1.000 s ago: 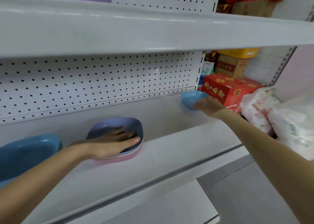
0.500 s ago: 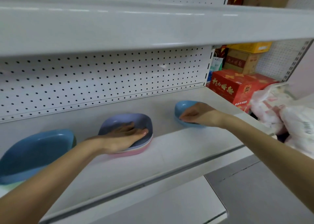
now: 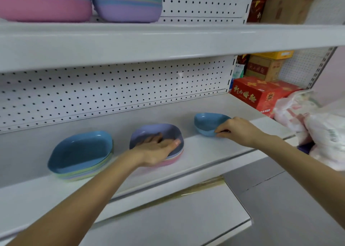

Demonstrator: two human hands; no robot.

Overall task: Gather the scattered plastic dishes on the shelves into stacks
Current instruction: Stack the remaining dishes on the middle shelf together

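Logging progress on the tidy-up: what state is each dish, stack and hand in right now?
blue-topped stack: nested, upright, untouched.
purple-topped stack: nested, upright.
blue dish: single, tilted, apart from both lower stacks.
upper pink stack: nested, upright, untouched.
upper purple stack: nested, upright, untouched.
left hand: flat, fingers straight, resting in the purple-topped stack.
right hand: pinching the rim of the blue dish.

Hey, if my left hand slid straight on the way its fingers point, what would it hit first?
Probably the right-hand wall of the purple plastic dish that the left hand rests in; past that rim, the small blue plastic dish, though depth is unclear.
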